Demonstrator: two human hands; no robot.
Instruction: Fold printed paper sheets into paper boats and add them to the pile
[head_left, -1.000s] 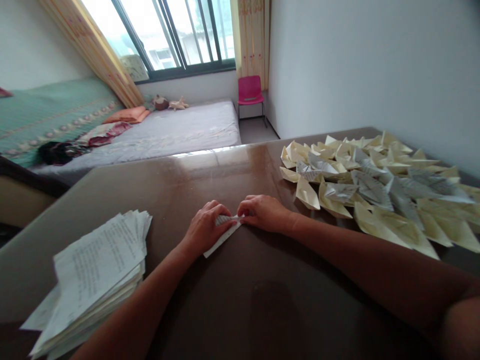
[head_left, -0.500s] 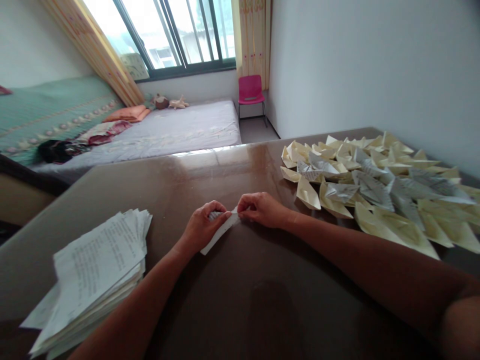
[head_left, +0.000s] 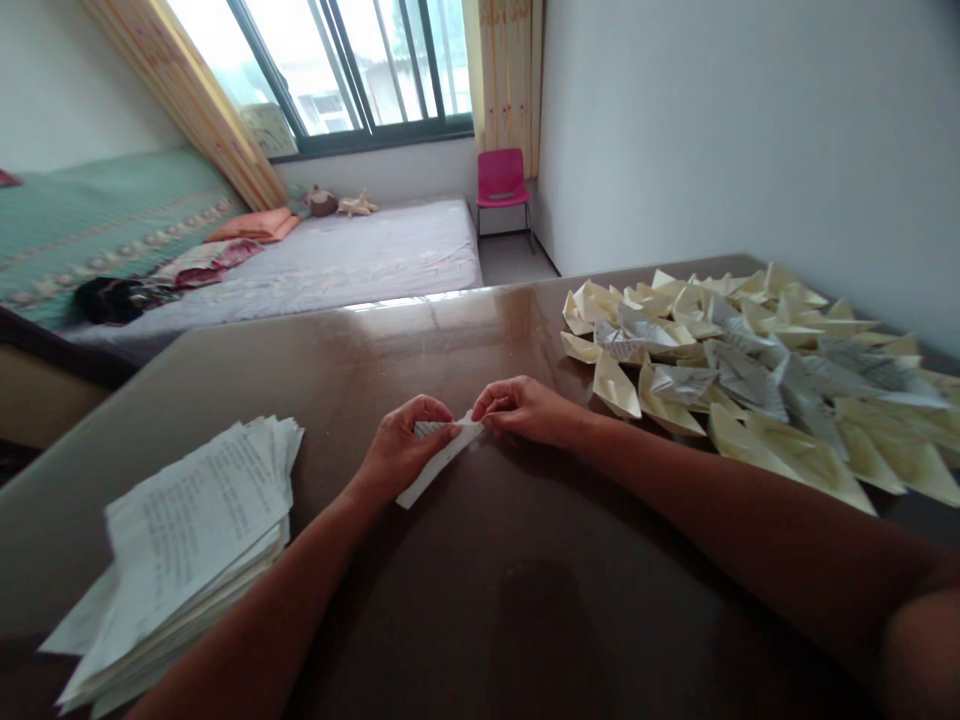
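A small folded sheet of printed paper is held between my two hands over the middle of the brown table. My left hand pinches it between thumb and fingers, and the fingers cover part of its upper side. At the paper's far right end, my right hand grips the tip with closed thumb and fingertips. A long narrow folded edge slopes down to the left below my left thumb. The exact folds under the fingers are hidden.
To the left lies a stack of printed sheets. Many folded paper boats, cream and white, crowd the table's right side by the wall. Beyond the table are a bed and a pink chair.
Both hands have shifted slightly upward, and the right hand's fingers have moved a little at the paper's tip. More of the paper's folded edge shows between the hands.
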